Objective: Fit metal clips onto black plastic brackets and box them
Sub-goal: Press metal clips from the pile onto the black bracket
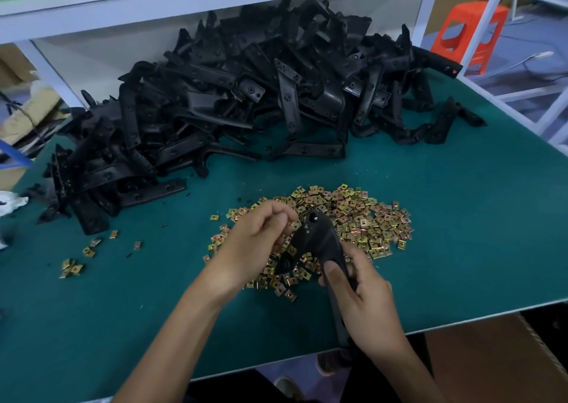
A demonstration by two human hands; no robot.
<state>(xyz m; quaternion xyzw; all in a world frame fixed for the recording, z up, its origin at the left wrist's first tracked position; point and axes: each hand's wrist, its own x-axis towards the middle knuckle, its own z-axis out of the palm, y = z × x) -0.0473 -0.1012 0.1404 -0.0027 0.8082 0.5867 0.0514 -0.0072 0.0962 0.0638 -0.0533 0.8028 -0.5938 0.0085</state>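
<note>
Green matting is covering the bench, with a heap of black brackets lying at twelve o'clock. My right hand is gripping one bracket over the pile of metal clips. My left hand is curling at its nine o'clock edge; whether it is pinching a clip I cannot tell.

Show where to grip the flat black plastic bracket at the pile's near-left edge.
Pinch the flat black plastic bracket by its right end, from the right: that end juts free over the green mat; its left end lies under the pile.
</note>
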